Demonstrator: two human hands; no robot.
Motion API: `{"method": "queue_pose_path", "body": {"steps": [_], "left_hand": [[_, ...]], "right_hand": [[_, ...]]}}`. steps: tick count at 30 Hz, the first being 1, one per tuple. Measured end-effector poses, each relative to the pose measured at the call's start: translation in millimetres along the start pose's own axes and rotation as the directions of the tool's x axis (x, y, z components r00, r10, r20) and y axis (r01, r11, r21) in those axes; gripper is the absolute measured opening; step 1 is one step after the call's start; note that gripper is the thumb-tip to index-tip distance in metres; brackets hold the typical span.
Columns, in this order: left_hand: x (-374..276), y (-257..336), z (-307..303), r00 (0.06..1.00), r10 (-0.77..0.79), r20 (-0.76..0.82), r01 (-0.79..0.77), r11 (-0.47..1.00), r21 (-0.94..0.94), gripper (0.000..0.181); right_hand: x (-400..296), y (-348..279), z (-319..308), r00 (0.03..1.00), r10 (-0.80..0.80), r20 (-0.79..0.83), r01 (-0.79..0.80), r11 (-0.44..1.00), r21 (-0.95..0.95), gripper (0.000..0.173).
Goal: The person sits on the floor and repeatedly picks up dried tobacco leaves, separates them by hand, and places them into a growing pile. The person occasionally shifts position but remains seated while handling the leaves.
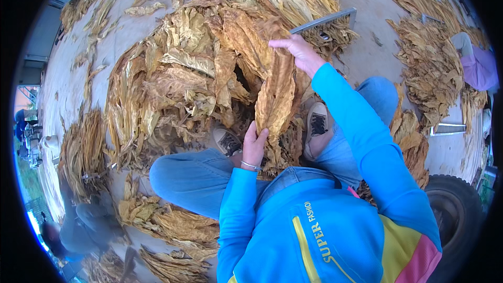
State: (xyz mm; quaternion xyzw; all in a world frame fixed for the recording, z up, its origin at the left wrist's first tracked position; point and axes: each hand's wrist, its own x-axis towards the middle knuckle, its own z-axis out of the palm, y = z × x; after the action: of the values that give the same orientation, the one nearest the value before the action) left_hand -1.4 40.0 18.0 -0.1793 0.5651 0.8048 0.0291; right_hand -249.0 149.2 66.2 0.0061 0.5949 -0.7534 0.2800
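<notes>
A long, brown-yellow dried tobacco leaf (277,90) stretches upright between my hands. My left hand (255,143), with a bracelet at the wrist, grips its narrow lower end between thumb and fingers. Across the upper part of the leaf lies my right hand (300,51), one finger extended; whether it grips the leaf is hard to tell. Just beyond is a large heap of dried leaves (177,74), spread in front of my shoes. Behind my right hand, a metal frame with teeth (324,21) rests among the leaves.
Another leaf pile (430,63) lies to the right, near a person in purple (479,67). A black tyre (452,208) stands close at my lower right. Leaf bundles (84,145) sit to the left, above a blurred person (86,224). More leaves (177,224) lie beside my left knee.
</notes>
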Motion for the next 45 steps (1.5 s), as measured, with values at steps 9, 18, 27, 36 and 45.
{"method": "queue_pose_path", "body": {"steps": [9,18,27,36,45], "left_hand": [[-12.5,2.2,-9.1,0.995,-0.089,-0.032,0.085,0.989,-0.117,0.02],[-12.8,-19.2,-36.1,0.983,-0.17,-0.062,0.15,0.958,-0.245,0.026],[-4.6,-31.3,-31.6,0.951,-0.295,0.092,0.295,0.777,-0.556,0.026],[-9.5,-29.3,-6.4,0.955,-0.292,0.039,0.278,0.849,-0.45,0.028],[-5.8,-24.7,0.0,0.98,-0.192,0.06,0.198,0.879,-0.434,0.031]], "right_hand": [[38.8,-49.3,-56.8,0.975,-0.116,-0.189,0.083,0.982,-0.17,0.012],[69.0,-101.6,-232.2,0.933,-0.284,-0.221,0.231,0.943,-0.238,0.017],[-65.7,-32.0,-117.6,0.97,0.167,-0.176,-0.233,0.437,-0.869,0.034],[-134.6,86.4,-20.9,0.979,0.201,0.035,-0.196,0.975,-0.106,0.014],[-157.2,43.6,-5.5,0.96,-0.258,0.113,0.131,0.051,-0.99,0.027]]}}
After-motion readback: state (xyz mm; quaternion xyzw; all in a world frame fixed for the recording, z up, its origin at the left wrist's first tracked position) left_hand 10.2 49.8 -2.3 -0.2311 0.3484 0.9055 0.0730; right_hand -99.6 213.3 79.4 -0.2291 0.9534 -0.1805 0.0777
